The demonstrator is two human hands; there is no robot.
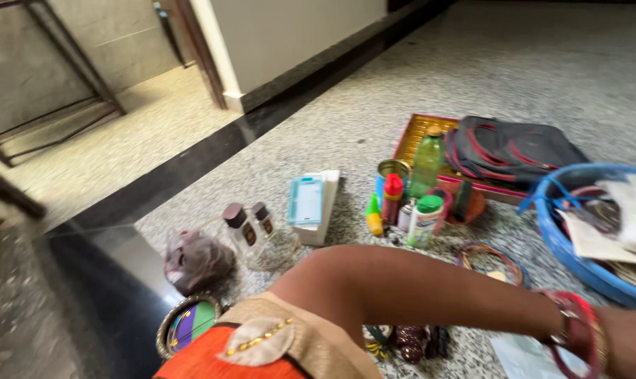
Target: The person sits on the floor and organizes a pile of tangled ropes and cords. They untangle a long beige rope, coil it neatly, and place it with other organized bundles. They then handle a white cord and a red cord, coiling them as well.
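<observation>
1 hand [630,344] cut off beside blue basket [553,235].

Daylight was bright and even, coming from upper left where the pale floor beyond the doorway [156,119] looked washed out. Shadows were soft. Dark polished strip [114,267] showed dull glare. The near arm [416,288] was slightly blurred; the view was tilted, edges stretched.
</observation>
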